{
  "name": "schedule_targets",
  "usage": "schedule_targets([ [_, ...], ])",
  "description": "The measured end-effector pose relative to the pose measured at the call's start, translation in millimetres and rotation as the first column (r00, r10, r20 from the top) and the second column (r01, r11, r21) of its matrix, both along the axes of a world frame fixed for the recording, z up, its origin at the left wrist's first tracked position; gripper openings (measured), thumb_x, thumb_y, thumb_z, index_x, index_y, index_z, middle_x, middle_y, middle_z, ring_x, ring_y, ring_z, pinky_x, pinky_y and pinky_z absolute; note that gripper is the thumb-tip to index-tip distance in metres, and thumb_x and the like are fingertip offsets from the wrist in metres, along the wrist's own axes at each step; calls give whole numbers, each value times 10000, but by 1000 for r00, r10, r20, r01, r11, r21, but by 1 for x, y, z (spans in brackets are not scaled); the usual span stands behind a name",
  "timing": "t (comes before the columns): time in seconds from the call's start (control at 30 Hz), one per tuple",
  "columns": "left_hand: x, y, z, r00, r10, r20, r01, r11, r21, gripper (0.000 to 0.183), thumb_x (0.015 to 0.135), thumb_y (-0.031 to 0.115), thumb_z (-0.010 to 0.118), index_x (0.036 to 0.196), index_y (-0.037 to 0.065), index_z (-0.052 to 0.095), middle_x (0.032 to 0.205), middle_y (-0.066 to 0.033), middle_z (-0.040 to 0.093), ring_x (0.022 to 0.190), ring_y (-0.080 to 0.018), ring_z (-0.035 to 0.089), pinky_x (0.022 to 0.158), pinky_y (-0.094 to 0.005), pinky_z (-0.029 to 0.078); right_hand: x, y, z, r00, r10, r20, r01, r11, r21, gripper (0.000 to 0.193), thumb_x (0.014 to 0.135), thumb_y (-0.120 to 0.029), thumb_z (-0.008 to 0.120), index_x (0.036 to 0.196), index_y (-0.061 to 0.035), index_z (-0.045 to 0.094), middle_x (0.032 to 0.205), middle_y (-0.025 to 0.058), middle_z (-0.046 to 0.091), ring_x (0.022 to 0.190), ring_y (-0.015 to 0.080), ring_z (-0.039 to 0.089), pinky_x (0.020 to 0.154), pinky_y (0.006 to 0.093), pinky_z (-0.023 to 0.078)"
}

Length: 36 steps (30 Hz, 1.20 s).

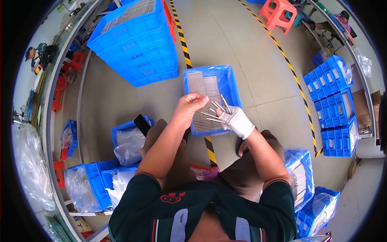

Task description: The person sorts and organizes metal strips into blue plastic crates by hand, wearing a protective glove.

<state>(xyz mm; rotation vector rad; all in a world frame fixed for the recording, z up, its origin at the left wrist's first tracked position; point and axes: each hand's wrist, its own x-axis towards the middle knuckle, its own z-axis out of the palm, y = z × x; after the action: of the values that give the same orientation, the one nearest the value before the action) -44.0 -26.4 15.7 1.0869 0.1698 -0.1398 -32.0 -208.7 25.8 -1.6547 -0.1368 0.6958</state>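
My right hand (238, 123), in a white glove with bare fingertips showing, is closed on several thin metal rods (214, 117) that fan out from its fingers. Close by on the left, my bare left hand (190, 107) has thumb and fingers pinched together near the rod ends. Whether a rod sits in that pinch is too small to make out. Below both hands, a blue crate (235, 86) lined with clear plastic stands on the floor between my knees. Neat rows of similar metal rods (197, 86) fill most of it, and its right side shows bare lining.
Stacked blue crates (137, 52) stand at the far left, more (332, 107) at the right. Plastic-lined crates (94, 185) flank me, and a dark phone (142, 125) rests by my left knee. Red stools (279, 14) and seated people (40, 54) are farther off.
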Motion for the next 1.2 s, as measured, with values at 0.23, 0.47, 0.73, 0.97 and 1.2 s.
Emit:
schedule_targets([
  [0.23, -1, 5, -8, 990, -138, 7, 137, 989, 49, 107, 768, 91, 624, 810, -2, 592, 760, -40, 601, 700, -86, 552, 648, -218, 434, 0, -1, 2, 990, 64, -123, -53, 994, 90, 293, 843, -305, 543, 702, -49, 559, 502, -1, 469, 450, 74, 406, 418, 222, 301],
  [0.47, -3, 7, -4, 986, -164, 35, 155, 970, 186, 119, 754, 82, 632, 825, -7, 600, 762, -45, 601, 701, -87, 546, 655, -218, 434, -1, 1, 0, 999, 30, 27, -29, 998, -59, 310, 841, -305, 544, 723, -20, 574, 502, 14, 485, 445, 86, 426, 418, 240, 327],
  [0.73, -3, 10, -2, 999, -35, -18, 38, 976, 213, 132, 764, 117, 628, 824, 2, 605, 791, -56, 615, 750, -107, 555, 717, -244, 427, -1, 6, -1, 999, 7, 52, -2, 995, -95, 300, 837, -276, 553, 697, -12, 569, 491, 16, 477, 443, 88, 429, 423, 250, 342],
  [0.97, -1, 3, -1, 991, -129, -31, 133, 977, 168, 119, 761, 92, 632, 819, -9, 607, 774, -55, 609, 708, -95, 560, 668, -226, 445, -2, 6, -5, 998, 66, 13, -65, 994, -87, 302, 835, -276, 554, 684, -15, 558, 491, 6, 457, 447, 84, 407, 415, 252, 326],
  [1.2, -3, 3, -4, 986, -169, -7, 167, 966, 197, 156, 747, 122, 651, 833, 1, 605, 784, -43, 605, 715, -93, 540, 675, -232, 423, -3, 8, -10, 998, 69, 0, -69, 993, -92, 302, 834, -278, 555, 679, -18, 543, 496, -2, 447, 438, 85, 393, 410, 250, 319],
])
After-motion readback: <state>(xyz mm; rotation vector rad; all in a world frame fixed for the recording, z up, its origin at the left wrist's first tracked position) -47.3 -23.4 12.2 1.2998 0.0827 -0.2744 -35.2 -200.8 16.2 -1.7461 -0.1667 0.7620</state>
